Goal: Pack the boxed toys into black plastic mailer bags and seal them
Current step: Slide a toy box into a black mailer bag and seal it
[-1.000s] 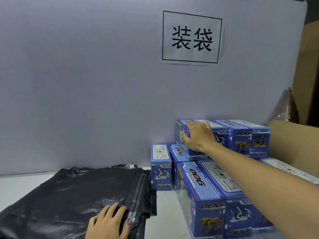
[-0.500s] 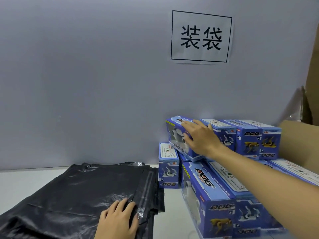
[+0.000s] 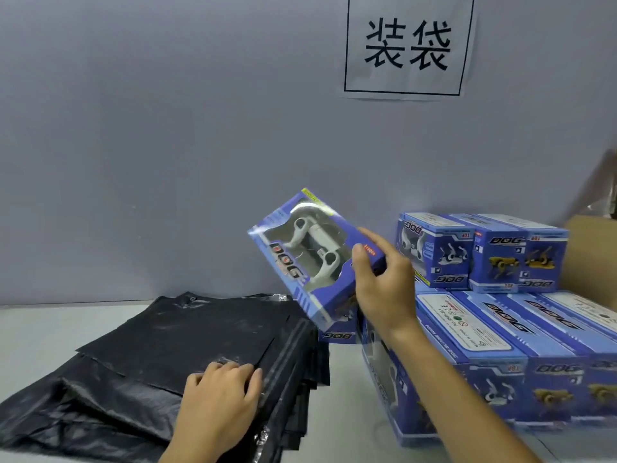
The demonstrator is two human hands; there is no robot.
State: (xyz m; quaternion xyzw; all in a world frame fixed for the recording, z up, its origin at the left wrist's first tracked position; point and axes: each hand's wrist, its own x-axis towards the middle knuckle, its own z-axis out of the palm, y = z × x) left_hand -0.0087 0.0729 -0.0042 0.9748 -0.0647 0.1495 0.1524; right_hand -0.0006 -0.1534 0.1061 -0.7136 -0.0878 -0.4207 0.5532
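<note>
Surface (image 3: 347,389): pale, flat, butted against a grey backing wall.

Lying on it, left: stack of black mailer bags (image 3: 187,342), flat and overlapping, edges fanned along the right side; the left hand (image 3: 217,402) rests flat on top.

Lying on it, right: blue toy boxes (image 3: 521,345) printed "DOG", long boxes side by side as a bottom layer. One small blue box (image 3: 337,333) stands between bags and stack, apparently directly on the surface; mostly hidden.

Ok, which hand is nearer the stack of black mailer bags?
Left. The left hand rests on the stack of black mailer bags; the right hand holds a toy box above.
</note>
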